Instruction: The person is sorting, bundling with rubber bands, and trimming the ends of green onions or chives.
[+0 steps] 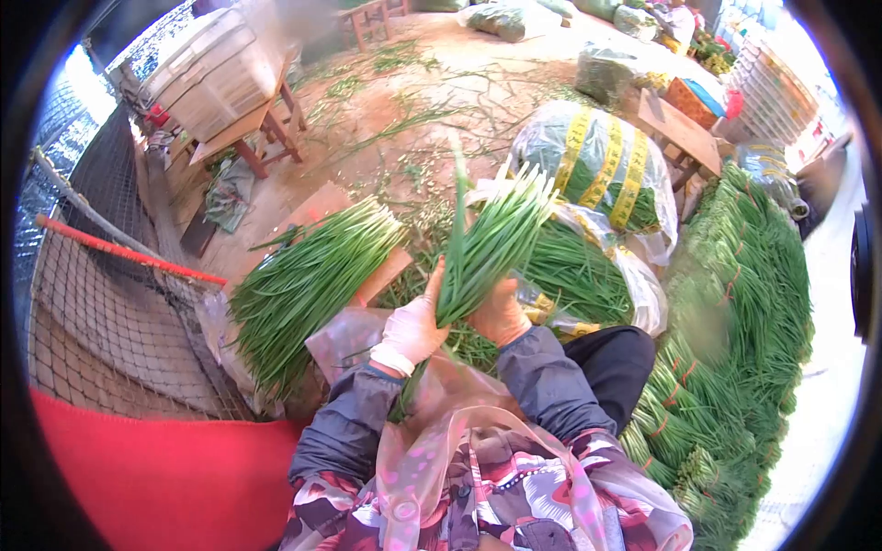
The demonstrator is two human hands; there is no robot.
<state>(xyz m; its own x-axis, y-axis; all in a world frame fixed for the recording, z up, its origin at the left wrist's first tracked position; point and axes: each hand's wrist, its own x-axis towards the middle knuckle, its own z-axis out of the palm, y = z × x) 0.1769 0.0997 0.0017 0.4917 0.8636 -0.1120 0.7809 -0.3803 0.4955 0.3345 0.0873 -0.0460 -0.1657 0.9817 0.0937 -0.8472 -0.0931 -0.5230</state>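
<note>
A bunch of green chives (496, 241) with pale white ends is held up in front of me, white ends pointing away. My left hand (412, 329), in a whitish glove, is closed around its left side near the lower part. On the other side, my right hand (502, 314) grips the same bunch, its fingertips partly hidden by the leaves. To the left, a loose heap of chives (312, 275) lies on a low wooden board (384, 275). Behind my right hand, more chives (574, 280) lie in an opened clear plastic bag (648, 289).
A large plastic bag with yellow tape (597, 161) stands ahead right. Tied chive bundles (749, 312) are stacked along the right. Netting (110, 321) and red cloth (175, 477) are at left. A plastic crate (216, 78) rests on a wooden stool (248, 138). Trimmings litter the floor.
</note>
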